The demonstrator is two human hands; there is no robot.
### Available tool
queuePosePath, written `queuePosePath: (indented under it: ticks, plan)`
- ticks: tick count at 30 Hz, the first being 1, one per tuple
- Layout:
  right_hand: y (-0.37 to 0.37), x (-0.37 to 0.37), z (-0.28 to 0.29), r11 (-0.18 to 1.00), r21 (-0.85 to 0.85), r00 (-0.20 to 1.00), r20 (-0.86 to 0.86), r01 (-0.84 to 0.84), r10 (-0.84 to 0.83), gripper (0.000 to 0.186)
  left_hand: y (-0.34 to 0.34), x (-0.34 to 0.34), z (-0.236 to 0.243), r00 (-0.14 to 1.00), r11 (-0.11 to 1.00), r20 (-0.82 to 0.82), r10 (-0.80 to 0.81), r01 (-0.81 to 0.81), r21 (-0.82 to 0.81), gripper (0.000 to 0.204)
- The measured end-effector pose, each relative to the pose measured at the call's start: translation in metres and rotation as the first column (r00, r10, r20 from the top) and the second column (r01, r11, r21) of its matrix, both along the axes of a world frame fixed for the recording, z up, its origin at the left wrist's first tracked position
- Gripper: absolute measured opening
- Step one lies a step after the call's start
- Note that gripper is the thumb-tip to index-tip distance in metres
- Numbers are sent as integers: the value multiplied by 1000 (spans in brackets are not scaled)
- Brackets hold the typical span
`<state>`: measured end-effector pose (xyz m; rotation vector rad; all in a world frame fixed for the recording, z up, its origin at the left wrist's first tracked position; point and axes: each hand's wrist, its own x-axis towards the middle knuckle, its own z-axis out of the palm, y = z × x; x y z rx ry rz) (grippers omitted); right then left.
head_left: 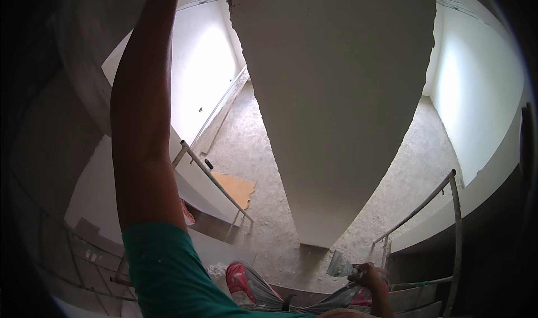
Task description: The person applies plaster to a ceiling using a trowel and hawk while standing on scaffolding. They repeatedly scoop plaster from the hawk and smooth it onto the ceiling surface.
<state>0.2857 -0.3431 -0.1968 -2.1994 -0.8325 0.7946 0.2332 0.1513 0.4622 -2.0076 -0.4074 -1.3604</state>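
My right hand (370,275) is low, in front of my body at the lower right. Its fingers are wrapped round the handle of a putty knife (339,265), whose wide, smeared blade points left. My left arm, in a green sleeve (168,267), stretches straight up along the left side. It leaves the picture at the top, so my left hand is out of sight. Directly ahead stands a tall grey-white wall section (336,110) with rough, chipped side edges. The blade is near its lower end, but I cannot tell whether they touch.
Metal rails of a scaffold stand at the left (216,180) and right (417,206). Far below, a dusty floor (244,127) carries an orange-brown sheet (234,188) and a small dark object (209,164). Bright white walls rise on both sides. Red-and-grey trousers (240,281) show below me.
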Motion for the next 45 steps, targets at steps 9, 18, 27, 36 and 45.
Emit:
queuePosePath:
  ticks: [9, 18, 27, 36, 45]
  plan:
    - [-12, 9, -23, 997, -41, 997, 47, 70, -68, 59, 37, 13, -123, 953, 928, 63, -297, 273, 255, 54]
    - [-16, 5, -15, 992, -115, 972, 234, 59, -31, 57, 33, 2, -272, 996, 994, 21, -90, 88, 67, 63]
    - [-19, 6, 2, 996, -56, 997, 44, -68, 70, 56, 19, 3, -47, 957, 944, 122, -264, 231, 233, 54]
    - [-23, -1, -37, 996, 86, 988, 152, 3, -16, 65, -27, 11, 6, 998, 996, -53, 45, -49, -76, 58]
    - [-2, 1, -38, 994, 104, 993, 116, -20, 7, 52, 21, -3, -97, 993, 978, -51, -104, 112, 176, 46]
